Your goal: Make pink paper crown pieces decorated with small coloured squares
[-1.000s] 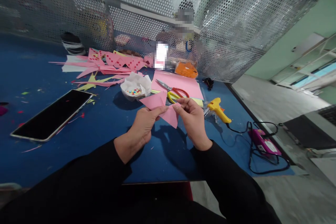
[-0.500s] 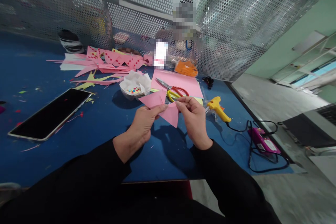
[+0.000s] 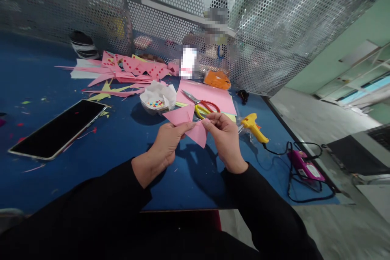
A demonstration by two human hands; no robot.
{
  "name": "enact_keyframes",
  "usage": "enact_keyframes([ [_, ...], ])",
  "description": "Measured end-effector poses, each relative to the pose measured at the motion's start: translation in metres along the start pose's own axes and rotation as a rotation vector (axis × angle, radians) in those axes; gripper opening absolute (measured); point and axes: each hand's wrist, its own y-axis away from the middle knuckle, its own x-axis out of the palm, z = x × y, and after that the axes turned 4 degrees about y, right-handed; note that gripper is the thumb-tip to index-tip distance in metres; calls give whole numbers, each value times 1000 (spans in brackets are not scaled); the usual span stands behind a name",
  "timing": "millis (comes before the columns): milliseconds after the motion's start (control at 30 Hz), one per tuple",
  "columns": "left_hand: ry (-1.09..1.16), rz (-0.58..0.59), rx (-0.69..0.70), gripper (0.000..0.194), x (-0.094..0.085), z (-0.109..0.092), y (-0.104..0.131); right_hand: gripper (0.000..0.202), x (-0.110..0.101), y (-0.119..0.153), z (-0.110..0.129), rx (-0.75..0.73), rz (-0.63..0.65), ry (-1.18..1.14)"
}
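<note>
A folded pink paper piece (image 3: pixel 197 133) with pointed corners is held in the air over the blue table (image 3: pixel 185 189). My left hand (image 3: pixel 168 142) pinches it near the middle between thumb and fingers. On the right, my right hand (image 3: pixel 224 138) pinches its upper right corner. Just beyond the paper lie scissors (image 3: pixel 202 105) with red and yellow handles, on a stack of pink sheets (image 3: pixel 213 93). Left of them stands a bowl lined with white paper (image 3: pixel 157 96), holding small coloured bits.
A black phone (image 3: pixel 61 130) lies at the left. Behind are pink paper scraps (image 3: pixel 134 71), an orange packet (image 3: pixel 217 80) and a perforated metal screen (image 3: pixel 170 24). To the right are a yellow glue gun (image 3: pixel 254 127) and a purple power strip (image 3: pixel 306 166) with black cable.
The right corner of the pink paper has shifted slightly under my right fingers. Both hands stay almost in place, and the camera view has moved a little.
</note>
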Motion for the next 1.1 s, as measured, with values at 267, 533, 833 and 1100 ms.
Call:
enact_keyframes([
  [267,-20,4,6,27,0,-2,2,22,1,1,2,-13,-30,5],
  [533,-19,10,1,21,3,-4,7,22,2,2,2,-4,-1,29],
  [833,-55,-1,43,25,2,-1,7,19,1,3,-4,-40,20,109],
  [1100,-43,1,21,20,3,0,5,14,0,2,-2,-102,-5,173],
])
